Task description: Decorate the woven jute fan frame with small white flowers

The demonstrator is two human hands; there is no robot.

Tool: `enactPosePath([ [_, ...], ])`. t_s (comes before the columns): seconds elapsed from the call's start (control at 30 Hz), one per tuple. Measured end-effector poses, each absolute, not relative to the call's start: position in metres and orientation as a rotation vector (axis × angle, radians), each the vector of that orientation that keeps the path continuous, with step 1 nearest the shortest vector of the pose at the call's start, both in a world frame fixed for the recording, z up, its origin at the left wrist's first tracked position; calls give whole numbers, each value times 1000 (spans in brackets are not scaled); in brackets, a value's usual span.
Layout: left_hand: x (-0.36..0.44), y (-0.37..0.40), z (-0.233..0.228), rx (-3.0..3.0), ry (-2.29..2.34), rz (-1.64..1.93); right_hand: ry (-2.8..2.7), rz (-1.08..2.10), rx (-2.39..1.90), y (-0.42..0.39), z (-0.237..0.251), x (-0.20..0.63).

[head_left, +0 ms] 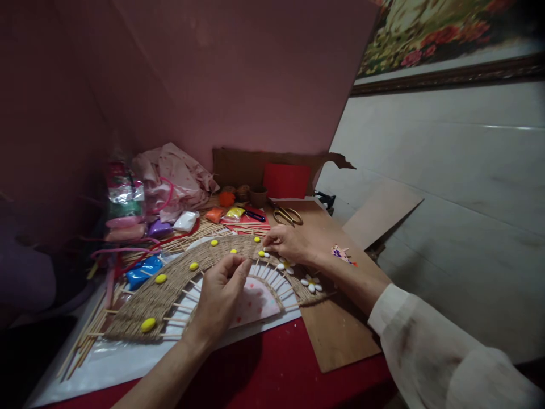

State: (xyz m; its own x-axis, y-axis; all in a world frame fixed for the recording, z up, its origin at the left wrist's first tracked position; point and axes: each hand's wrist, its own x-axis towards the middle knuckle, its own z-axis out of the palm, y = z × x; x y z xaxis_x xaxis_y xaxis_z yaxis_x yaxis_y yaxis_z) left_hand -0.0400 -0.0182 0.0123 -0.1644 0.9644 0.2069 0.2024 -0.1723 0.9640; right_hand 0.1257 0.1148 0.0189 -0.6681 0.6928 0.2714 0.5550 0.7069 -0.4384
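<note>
A fan-shaped piece (170, 301) of woven twine on wooden sticks lies on white sheeting, dotted with several yellow clay discs (148, 325). At its right end, white petals ring yellow centres as a clay flower (311, 283). My right hand (286, 243) touches the weave near its upper right, fingertips pinched beside a yellow disc with a white petal (266, 255); what they hold is hidden. Over the inner edge hovers my left hand (225, 287), thumb and forefinger pressed together, and anything between them is too small to make out. Behind it shows a pale spotted half-round (258, 301).
Gold-handled scissors (288, 216) lie on brown cardboard (340, 335) at the right. Clay packets, including a blue one (143, 271) and a white one (186, 221), sit at the left near loose sticks (80, 346). Pink cloth (174, 176) is heaped behind, beside a red card (287, 180).
</note>
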Motion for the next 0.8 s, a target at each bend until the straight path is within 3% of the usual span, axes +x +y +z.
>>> enactPosePath([
  [0.8, -40, -18, 11, 1414, 1403, 1392, -2658, 415, -860, 113, 27, 125],
])
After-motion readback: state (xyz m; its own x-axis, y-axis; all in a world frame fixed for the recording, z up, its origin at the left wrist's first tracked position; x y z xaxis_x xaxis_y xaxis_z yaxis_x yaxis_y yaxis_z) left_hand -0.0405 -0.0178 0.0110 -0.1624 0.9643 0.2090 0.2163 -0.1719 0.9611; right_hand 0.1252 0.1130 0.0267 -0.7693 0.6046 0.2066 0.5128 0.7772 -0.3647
